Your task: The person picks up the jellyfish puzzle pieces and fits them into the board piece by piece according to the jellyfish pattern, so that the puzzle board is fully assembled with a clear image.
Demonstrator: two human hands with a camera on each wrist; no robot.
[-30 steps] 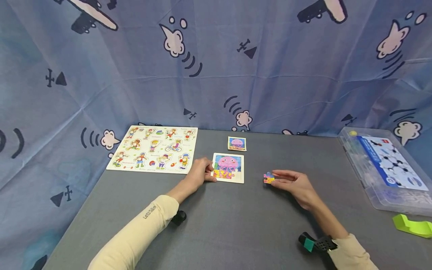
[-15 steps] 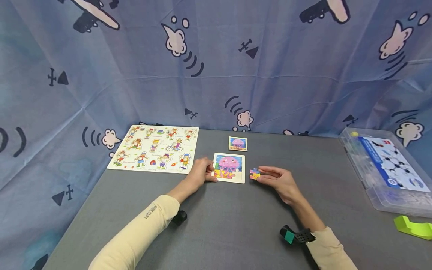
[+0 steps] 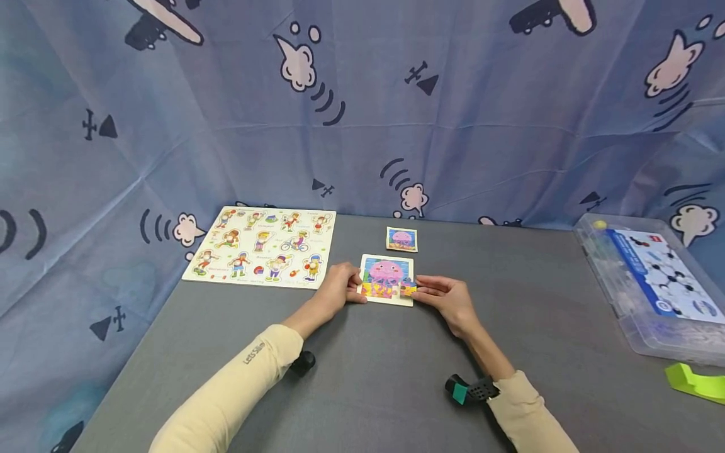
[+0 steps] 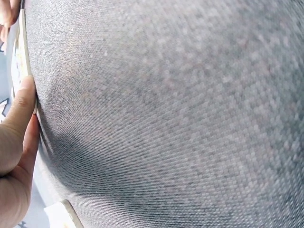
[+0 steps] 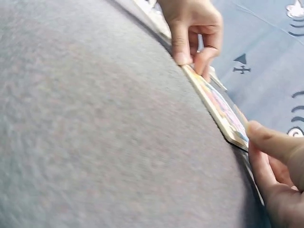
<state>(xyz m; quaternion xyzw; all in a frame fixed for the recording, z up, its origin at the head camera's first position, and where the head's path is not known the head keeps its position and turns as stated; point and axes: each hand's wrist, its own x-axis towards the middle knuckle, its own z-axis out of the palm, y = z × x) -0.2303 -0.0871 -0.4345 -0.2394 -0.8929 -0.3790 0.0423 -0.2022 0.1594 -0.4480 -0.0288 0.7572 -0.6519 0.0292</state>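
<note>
In the head view a small square jigsaw board (image 3: 402, 302) lies flat on the grey table, its picture a pink jellyfish over a colourful seabed. My left hand (image 3: 338, 286) grips the board's left edge between thumb and fingers; the left wrist view has that thumb (image 4: 23, 102) on the rim. A jigsaw piece (image 3: 408, 288), blue and yellow, is pinched in my right hand (image 3: 452, 303) above the board's lower right part. Pale bare wood shows near that corner. Whether the piece touches the board, I cannot tell. In the right wrist view both hands flank the board.
Behind the board lies a small jellyfish picture card (image 3: 401, 240). A larger cream board with sporty child figures (image 3: 266, 258) is at the back left. On the right are a clear plastic box (image 3: 651, 327) and a bright green curved piece (image 3: 696, 382). A patterned blue curtain (image 3: 351, 151) hangs behind.
My right hand has moved left with the jigsaw piece, from the table beside the board to over its lower right part. The left hand keeps its grip on the board's edge.
</note>
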